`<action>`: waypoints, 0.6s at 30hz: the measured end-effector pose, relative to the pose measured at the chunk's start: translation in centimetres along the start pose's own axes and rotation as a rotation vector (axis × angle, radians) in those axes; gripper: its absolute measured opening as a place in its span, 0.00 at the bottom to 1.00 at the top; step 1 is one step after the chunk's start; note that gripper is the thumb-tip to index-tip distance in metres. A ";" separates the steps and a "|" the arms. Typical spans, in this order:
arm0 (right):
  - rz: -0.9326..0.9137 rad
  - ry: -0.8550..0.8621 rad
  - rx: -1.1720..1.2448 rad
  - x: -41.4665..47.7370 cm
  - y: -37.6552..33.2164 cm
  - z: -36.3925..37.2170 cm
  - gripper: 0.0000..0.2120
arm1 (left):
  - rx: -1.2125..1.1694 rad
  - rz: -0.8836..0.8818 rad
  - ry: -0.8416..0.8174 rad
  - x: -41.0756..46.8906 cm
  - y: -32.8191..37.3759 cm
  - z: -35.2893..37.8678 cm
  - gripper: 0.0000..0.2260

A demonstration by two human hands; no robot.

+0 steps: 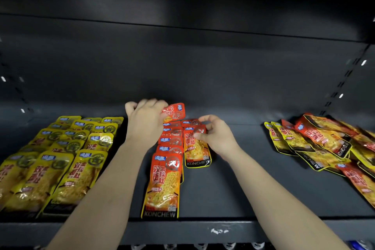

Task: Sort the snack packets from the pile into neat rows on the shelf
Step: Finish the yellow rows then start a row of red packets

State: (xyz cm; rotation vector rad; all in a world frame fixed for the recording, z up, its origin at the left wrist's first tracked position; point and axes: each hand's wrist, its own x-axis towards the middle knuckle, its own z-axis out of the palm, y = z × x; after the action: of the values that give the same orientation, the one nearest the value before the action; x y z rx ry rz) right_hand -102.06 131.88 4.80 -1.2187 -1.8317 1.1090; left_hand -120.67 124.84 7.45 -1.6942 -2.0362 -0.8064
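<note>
On the dark grey shelf [233, 189], rows of yellow snack packets [60, 154] lie overlapped at the left. A row of red packets [165, 180] runs front to back in the middle. My left hand [145, 120] grips a red packet [175, 110] raised at the far end of that row. A second, shorter red row starts just right of it, and my right hand [213, 134] pinches the top edge of its front packet [195, 148]. The mixed pile of red and yellow packets [324, 144] lies at the right.
The shelf's front lip [203, 229] runs across the bottom. A dark back panel [182, 67] and the underside of an upper shelf close the space above. Perforated uprights [345, 79] stand at the right. Bare shelf lies between the red rows and the pile.
</note>
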 end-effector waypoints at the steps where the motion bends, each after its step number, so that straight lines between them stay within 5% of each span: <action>1: -0.003 -0.003 -0.013 0.0 0.0 0.0 0.21 | -0.006 -0.004 0.001 0.0 0.0 0.0 0.09; 18: -0.061 0.015 -0.239 -0.6 -0.2 -0.4 0.17 | -0.018 -0.029 0.010 -0.4 -0.2 0.1 0.10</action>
State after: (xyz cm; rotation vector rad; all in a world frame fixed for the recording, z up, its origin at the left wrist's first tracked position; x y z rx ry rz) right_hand -101.61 131.40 5.13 -1.2913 -2.0199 0.8630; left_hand -120.75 124.63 7.09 -1.6704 -2.0579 -0.8437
